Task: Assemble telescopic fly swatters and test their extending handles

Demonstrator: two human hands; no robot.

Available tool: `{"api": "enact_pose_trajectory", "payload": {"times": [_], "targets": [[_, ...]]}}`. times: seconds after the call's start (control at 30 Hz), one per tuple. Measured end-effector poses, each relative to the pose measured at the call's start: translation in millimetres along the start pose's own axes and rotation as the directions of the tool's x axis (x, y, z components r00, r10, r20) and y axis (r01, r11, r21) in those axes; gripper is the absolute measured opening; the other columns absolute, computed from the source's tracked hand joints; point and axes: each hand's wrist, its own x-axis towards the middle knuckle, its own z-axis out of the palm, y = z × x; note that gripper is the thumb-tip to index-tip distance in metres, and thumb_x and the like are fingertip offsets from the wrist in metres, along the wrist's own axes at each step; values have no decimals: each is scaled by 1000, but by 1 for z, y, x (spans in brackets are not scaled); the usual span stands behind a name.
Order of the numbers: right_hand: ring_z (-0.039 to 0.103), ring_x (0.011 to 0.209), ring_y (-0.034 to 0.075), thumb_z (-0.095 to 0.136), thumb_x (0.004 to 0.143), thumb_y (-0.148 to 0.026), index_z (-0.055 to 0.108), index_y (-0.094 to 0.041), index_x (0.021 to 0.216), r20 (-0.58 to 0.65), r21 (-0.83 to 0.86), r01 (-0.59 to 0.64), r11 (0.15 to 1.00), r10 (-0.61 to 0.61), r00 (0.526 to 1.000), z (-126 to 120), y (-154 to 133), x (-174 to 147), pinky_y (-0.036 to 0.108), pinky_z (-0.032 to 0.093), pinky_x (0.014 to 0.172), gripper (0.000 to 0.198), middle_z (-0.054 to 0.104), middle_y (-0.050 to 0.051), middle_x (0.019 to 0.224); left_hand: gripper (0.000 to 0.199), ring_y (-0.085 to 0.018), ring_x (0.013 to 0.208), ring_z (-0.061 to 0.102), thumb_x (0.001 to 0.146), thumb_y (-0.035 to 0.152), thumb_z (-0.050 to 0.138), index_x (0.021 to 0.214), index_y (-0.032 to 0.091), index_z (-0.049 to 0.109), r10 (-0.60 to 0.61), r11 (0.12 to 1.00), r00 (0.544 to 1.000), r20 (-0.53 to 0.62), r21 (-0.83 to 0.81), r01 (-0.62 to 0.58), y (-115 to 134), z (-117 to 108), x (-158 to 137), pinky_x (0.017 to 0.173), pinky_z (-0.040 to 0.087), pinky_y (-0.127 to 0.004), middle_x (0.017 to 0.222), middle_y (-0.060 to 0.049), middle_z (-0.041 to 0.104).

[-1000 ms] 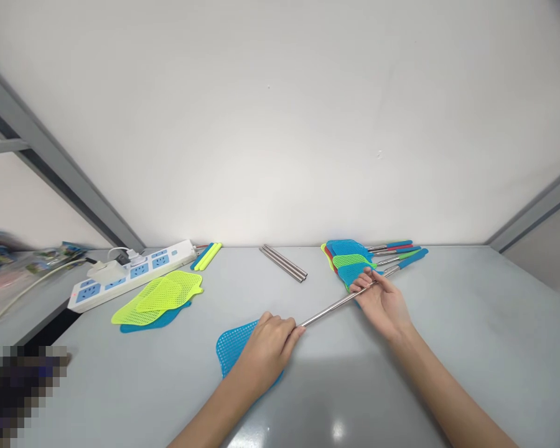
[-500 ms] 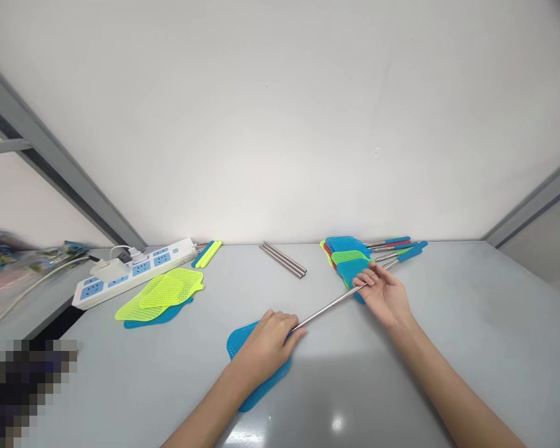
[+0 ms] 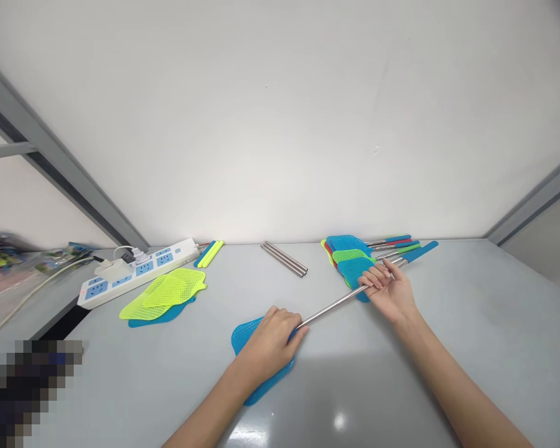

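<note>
Swatter (image 3: 331,307), blue-headed, lies slantwise above the near tabletop (image 3: 158,386), its long axis running from the paddle at lower left to the far right, where a blue handle (image 3: 424,249) lines up beyond my right hand (image 3: 391,294). I have my left hand (image 3: 273,339) closed around the paddle's neck, the right one's fingers curled about the metal shaft, beside the piled swatters (image 3: 348,244).
</note>
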Motion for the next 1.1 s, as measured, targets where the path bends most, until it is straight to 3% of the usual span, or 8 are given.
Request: {"api": "enact_pose_trajectory", "payload": {"times": [0.27, 0.67, 1.1], "targets": [[25, 39, 7, 46, 77, -21, 24, -18, 54, 17, -25, 24, 999, -23, 1000, -2, -4, 0, 22, 32, 41, 32, 20, -7, 45, 24, -15, 70, 44, 86, 28, 29, 76, 19, 49, 33, 999, 999, -18, -31, -33, 1, -3, 1, 68, 33, -29, 72, -1, 51], [18, 37, 8, 44, 76, -20, 17, -19, 51, -59, 33, 37, 999, -35, 998, -5, 4, -2, 22, 27, 36, 37, 14, -7, 43, 29, -12, 60, 41, 88, 26, 24, 64, 18, 38, 60, 998, 998, -2, -32, -60, 0, -2, 1, 70, 32, -29, 61, 2, 46], [17, 34, 8, 44, 75, -19, 13, -19, 50, -83, -62, 59, 996, -64, 994, -8, 6, -2, 22, 27, 35, 40, 14, -7, 39, 33, -12, 60, 40, 88, 27, 22, 60, 18, 37, 20, 992, 1000, 21, -129, -17, -3, 2, 3, 69, 33, -29, 58, 2, 42]]}}
